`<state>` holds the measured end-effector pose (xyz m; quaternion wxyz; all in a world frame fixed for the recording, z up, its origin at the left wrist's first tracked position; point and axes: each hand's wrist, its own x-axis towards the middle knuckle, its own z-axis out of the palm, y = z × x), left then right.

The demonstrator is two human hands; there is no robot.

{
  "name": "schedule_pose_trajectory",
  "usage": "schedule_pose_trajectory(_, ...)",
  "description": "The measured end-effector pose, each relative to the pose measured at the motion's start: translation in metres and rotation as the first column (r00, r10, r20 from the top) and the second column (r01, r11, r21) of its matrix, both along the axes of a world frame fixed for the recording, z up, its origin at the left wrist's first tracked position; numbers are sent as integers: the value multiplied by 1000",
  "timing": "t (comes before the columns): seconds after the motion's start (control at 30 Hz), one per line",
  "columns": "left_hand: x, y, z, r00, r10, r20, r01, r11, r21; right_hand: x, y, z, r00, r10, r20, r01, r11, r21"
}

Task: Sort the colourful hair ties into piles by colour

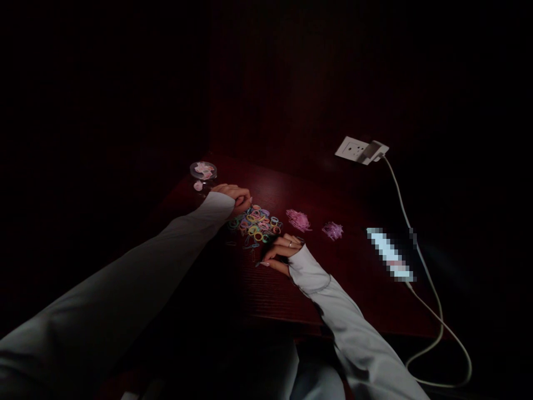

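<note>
Small elastic hair ties (257, 223) in many colours lie in a loose heap on the dark red table. At the far left edge of that heap, my left hand (236, 195) is closed with its fingers curled, and whatever it may hold is hidden. My right hand (283, 253) is by the near right side of the heap, thumb and forefinger pinched low over the table. Something tiny and greyish shows at those fingertips, too small and dark to name. A pile of pink bands (298, 220) and a smaller pile of purple bands (332, 230) lie to the right.
A round clear container (204, 170) with pink and white pieces stands at the back left. On the right lies a phone with a lit, blurred screen (389, 253). Its white cable (437, 300) loops up to a charger (377, 150) in a wall socket (352, 149).
</note>
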<state>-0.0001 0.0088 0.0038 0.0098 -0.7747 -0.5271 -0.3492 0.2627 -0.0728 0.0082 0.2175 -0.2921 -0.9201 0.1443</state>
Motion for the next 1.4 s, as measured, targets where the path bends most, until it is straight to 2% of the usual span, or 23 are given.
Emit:
schedule_pose_trajectory(0.1, 0, 1, -2, 1000, -23, -11, 23, 1000, 3, 8, 3, -4, 998, -54, -22, 54, 999, 2)
schedule_pose_trajectory(0.2, -1, 1, -2, 994, -102, -36, 101, 995, -12, 30, 11, -6, 982, -177, -59, 180, 983, 43)
schedule_pose_trajectory(0.27, -1, -1, 0, 990, -133, -57, 132, 991, -21, 51, 19, -6, 942, -320, -103, 329, 941, 85)
schedule_pose_trajectory(0.33, -1, -4, 1, 987, -143, -75, 143, 990, 2, 71, 26, -6, 878, -460, -130, 474, 874, 111)
schedule_pose_trajectory(0.4, 0, -6, 1, 981, -168, -94, 173, 984, 46, 87, 31, -6, 824, -547, -146, 564, 815, 131)
schedule_pose_trajectory(0.47, 2, -7, -1, 968, -221, -120, 232, 969, 84, 95, 33, -8, 800, -583, -140, 599, 788, 139)
schedule_pose_trajectory(0.6, 7, -3, -10, 930, -334, -154, 350, 932, 97, 95, 34, -13, 815, -574, -80, 579, 802, 144)
schedule_pose_trajectory(0.73, 9, 1, -16, 924, -359, -130, 372, 924, 93, 90, 35, -16, 839, -543, -30, 540, 826, 162)
schedule_pose_trajectory(0.87, 11, 1, -15, 910, -399, -111, 408, 910, 78, 84, 33, -13, 845, -529, -83, 535, 828, 167)
schedule_pose_trajectory(0.97, 12, -2, -10, 893, -438, -101, 444, 895, 50, 65, 27, -10, 889, -446, -104, 457, 875, 156)
schedule_pose_trajectory(1.1, 10, -6, -3, 876, -473, -96, 477, 878, 30, 21, 19, -10, 968, -241, -61, 247, 961, 126)
schedule_pose_trajectory(1.23, 8, -10, 1, 866, -491, -89, 496, 868, 36, -12, 20, -13, 984, -162, -71, 168, 982, 82)
schedule_pose_trajectory(1.4, 9, -14, 4, 876, -475, -86, 479, 877, 32, -19, 24, -14, 988, -142, -58, 146, 986, 81)
